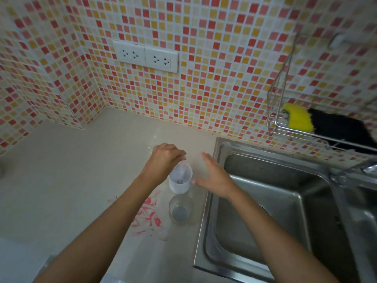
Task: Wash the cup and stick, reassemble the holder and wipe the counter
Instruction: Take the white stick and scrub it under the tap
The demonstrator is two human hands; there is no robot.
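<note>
A white cup-shaped holder (180, 181) stands on the beige counter (81, 180) beside the sink. My left hand (163, 160) pinches a thin clear stick (182, 167) whose lower end dips into the holder. To the holder's right, my right hand (214, 176) hovers with straight fingers and holds nothing. A clear cup (180, 209) stands just in front of the holder. Red smears (148, 213) stain the counter left of the clear cup. A small clear round piece (163, 233) lies near the smears.
A steel sink (265, 211) fills the right side, with a tap (350, 174) at its right. A wire rack (285, 119) on the tiled wall holds a yellow sponge (297, 119) and a black cloth (342, 129). Wall sockets (145, 56) sit above the counter.
</note>
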